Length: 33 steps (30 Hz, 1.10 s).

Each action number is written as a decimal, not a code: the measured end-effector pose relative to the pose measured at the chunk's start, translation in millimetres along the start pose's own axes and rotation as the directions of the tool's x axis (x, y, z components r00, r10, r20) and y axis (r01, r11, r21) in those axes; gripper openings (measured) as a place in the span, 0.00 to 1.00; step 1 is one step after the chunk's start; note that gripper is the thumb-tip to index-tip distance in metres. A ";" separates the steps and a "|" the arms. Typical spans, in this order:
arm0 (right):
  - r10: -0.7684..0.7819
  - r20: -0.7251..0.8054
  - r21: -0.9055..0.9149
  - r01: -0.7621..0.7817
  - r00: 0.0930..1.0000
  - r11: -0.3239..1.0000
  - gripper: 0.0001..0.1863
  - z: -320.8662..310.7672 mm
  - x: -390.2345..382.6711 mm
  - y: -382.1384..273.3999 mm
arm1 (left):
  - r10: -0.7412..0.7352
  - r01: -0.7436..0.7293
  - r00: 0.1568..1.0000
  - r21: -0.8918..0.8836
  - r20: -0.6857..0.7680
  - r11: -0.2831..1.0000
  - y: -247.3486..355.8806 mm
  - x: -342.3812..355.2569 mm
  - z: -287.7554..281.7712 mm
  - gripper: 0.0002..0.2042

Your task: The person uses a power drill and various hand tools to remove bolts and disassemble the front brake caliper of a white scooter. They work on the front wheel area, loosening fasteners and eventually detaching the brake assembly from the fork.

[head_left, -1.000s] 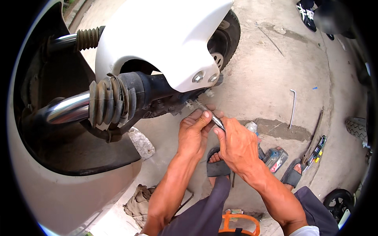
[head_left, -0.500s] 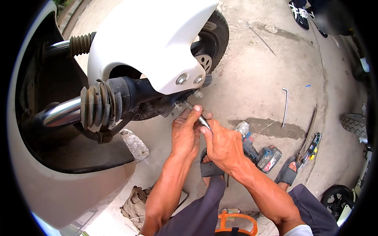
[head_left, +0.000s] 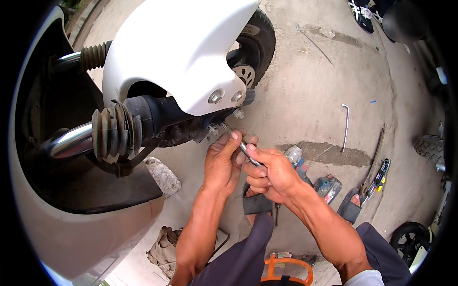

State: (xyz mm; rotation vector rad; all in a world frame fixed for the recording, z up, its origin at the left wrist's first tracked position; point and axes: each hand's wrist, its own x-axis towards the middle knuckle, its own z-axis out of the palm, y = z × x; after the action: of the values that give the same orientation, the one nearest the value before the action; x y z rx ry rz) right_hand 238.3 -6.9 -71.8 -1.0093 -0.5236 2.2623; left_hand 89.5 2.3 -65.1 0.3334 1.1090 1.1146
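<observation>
My left hand (head_left: 221,167) is closed in a pinch around the front of a slim silver rod-like tool (head_left: 250,156); its exact kind I cannot make out. My right hand (head_left: 275,175) is wrapped around the tool's rear end, fingers curled. The fingers of my left hand hide the tool's front tip, close to the bolts (head_left: 214,128) low on a motorbike's front fork (head_left: 164,112). Above them is the white front fender (head_left: 157,52) with two bolts, and behind it part of the wheel (head_left: 264,43) and a brake disc.
A cordless impact wrench (head_left: 328,188) lies on the concrete right of my hands. Further right are an L-shaped metal rod (head_left: 345,127), a flat bar (head_left: 377,155) and a tool set (head_left: 379,180). An orange frame (head_left: 288,276) and a crumpled cloth (head_left: 164,250) are near me. Someone's shoes (head_left: 361,16) show far right.
My right hand has rolled around the tool, its curled fingers now showing beneath. My left hand keeps its pinch; the view has shifted slightly.
</observation>
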 end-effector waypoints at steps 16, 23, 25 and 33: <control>-0.138 -0.242 -0.482 0.004 0.960 0.876 0.25 -62.1 -29.9 22.7 | 0.084 -0.032 0.987 0.345 -0.135 0.938 -9.5 -3.2 20.4 0.10; -0.514 -0.355 -0.924 -0.377 0.781 0.066 0.41 -123.1 -64.7 106.4 | -0.068 0.091 0.993 0.271 -0.095 0.958 -40.7 -13.8 6.9 0.12; -0.489 -0.379 -0.921 -0.374 0.786 0.113 0.44 -139.8 -54.6 118.4 | -0.083 0.104 0.989 0.175 -0.124 0.979 -44.3 -16.5 -2.7 0.12; -0.574 -0.259 -0.904 0.014 0.777 0.427 0.33 -84.1 -87.8 69.6 | -0.207 0.172 0.949 -0.159 -0.237 0.972 -33.6 -17.1 -54.2 0.12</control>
State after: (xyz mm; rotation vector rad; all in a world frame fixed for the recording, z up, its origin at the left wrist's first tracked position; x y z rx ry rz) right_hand 324.3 -107.5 -117.8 -1.7741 -1.5499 1.1358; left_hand 62.2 -43.1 -104.6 -0.0259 1.2523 1.0731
